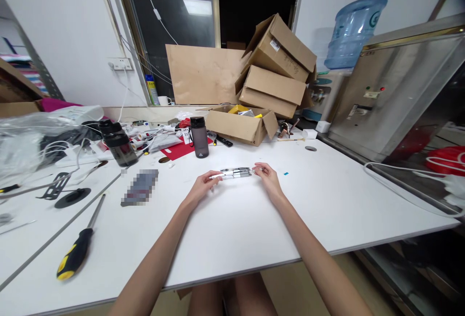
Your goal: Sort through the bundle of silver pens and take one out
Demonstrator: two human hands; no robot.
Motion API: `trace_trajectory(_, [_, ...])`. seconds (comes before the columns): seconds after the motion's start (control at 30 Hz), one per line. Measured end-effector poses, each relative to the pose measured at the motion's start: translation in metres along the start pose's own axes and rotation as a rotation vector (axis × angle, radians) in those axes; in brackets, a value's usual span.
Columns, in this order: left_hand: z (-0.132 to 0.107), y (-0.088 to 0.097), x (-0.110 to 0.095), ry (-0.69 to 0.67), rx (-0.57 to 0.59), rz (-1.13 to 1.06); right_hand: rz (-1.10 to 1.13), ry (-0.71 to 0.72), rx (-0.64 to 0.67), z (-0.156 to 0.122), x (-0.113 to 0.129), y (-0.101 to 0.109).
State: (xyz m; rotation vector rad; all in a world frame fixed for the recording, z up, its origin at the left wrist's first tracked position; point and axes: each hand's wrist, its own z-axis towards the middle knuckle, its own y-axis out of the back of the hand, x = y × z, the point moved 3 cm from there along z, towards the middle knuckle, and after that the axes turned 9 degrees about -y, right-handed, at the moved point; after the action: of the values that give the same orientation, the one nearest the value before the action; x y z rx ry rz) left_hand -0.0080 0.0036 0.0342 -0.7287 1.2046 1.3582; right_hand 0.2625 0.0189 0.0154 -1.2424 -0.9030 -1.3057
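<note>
A small bundle of grey-and-white pens point(235, 173) lies crosswise just above the white table point(232, 229), held at both ends. My left hand point(203, 184) grips the left end with its fingers curled around the tips. My right hand point(266, 177) pinches the right end. Both forearms reach forward from the table's near edge.
A yellow-and-black screwdriver point(79, 247) lies at the left front. A blurred grey object point(140, 187) sits left of my hands. Two dark bottles point(199, 137) point(118, 142), an open cardboard box point(241, 125), stacked boxes point(278, 67) and cables crowd the back. A metal cabinet point(392, 88) stands at the right.
</note>
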Motion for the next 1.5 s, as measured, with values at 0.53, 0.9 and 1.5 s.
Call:
trace_trajectory(0.53, [0.001, 0.0, 0.003, -0.012, 0.026, -0.016, 0.013, -0.001, -0.006, -0.002, 0.003, -0.001])
trace_trajectory(0.9, [-0.001, -0.001, 0.002, -0.004, 0.058, -0.009, 0.002, -0.009, 0.029, -0.004, 0.005, -0.004])
trace_trajectory(1.5, [0.0, -0.014, 0.006, -0.024, 0.134, -0.035, -0.046, 0.031, 0.181, -0.014, 0.013, -0.016])
